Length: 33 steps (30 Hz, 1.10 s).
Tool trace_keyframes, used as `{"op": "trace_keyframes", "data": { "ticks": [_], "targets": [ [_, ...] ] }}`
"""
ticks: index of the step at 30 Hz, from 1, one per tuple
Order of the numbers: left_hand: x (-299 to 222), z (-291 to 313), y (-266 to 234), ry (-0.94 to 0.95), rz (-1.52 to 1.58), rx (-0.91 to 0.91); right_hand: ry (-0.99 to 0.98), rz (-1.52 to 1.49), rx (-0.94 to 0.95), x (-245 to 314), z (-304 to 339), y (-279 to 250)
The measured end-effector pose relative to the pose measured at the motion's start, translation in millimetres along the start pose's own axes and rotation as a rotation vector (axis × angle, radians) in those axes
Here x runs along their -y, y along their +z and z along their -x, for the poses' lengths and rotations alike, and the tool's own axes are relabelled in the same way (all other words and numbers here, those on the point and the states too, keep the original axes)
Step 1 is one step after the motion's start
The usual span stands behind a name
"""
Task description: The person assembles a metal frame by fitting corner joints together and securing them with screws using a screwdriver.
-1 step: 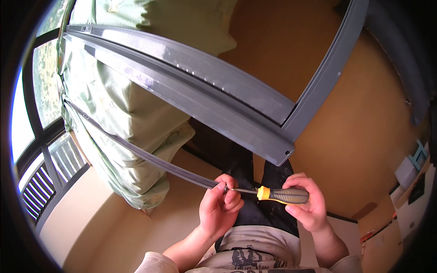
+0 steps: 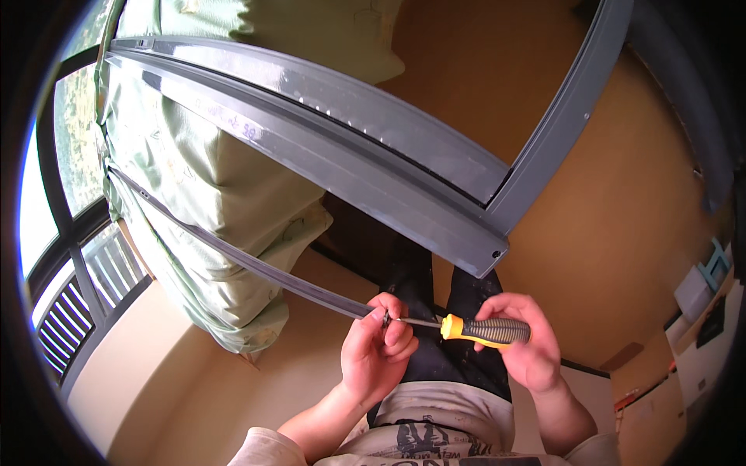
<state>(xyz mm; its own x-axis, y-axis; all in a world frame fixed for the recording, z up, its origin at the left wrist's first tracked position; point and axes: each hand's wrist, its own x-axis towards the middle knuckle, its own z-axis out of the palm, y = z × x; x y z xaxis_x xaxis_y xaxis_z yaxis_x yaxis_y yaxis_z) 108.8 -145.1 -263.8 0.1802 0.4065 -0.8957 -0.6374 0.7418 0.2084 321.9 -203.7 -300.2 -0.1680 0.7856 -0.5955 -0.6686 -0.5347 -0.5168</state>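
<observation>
My left hand (image 2: 375, 346) pinches the near end of a long thin dark grey strip (image 2: 268, 272), which runs off to the far left. A small dark piece (image 2: 387, 319) shows at its fingertips, too small to name. In my right hand (image 2: 530, 349) is a screwdriver (image 2: 491, 331) with a yellow and black ribbed handle. Its shaft points left, and the tip meets the small piece at my left fingers. Beyond my hands lies a grey metal frame (image 2: 373, 182) with a corner joint and a small hole near its end.
Pale green cloth (image 2: 225, 179) drapes beneath the frame and strip. At the far left stands a dark-framed window (image 2: 74, 225). A light blue plastic item (image 2: 712, 264) lies at the right by the wall. Brown floor (image 2: 606, 248) spreads beyond my legs.
My right fingers have shifted their hold around the screwdriver handle, which has moved slightly right. The frame sits slightly further right in the picture. My left hand keeps its pinch.
</observation>
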Motion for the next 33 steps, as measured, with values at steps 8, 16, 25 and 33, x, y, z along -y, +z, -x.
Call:
{"op": "trace_keyframes", "data": {
  "ticks": [8,16,25,33],
  "targets": [
    [1,0,-7,0.010,0.020,0.037,-0.117,0.337,0.026,-1,4,0],
    [1,0,-9,0.001,0.032,0.036,-0.114,0.558,-0.052,2,4,4],
    [-2,1,-13,-0.042,0.068,0.010,-0.329,0.753,-0.047,12,3,-8],
    [4,-1,-28,-0.034,0.086,0.155,0.054,0.224,0.142,1,6,-8]
  ]
}}
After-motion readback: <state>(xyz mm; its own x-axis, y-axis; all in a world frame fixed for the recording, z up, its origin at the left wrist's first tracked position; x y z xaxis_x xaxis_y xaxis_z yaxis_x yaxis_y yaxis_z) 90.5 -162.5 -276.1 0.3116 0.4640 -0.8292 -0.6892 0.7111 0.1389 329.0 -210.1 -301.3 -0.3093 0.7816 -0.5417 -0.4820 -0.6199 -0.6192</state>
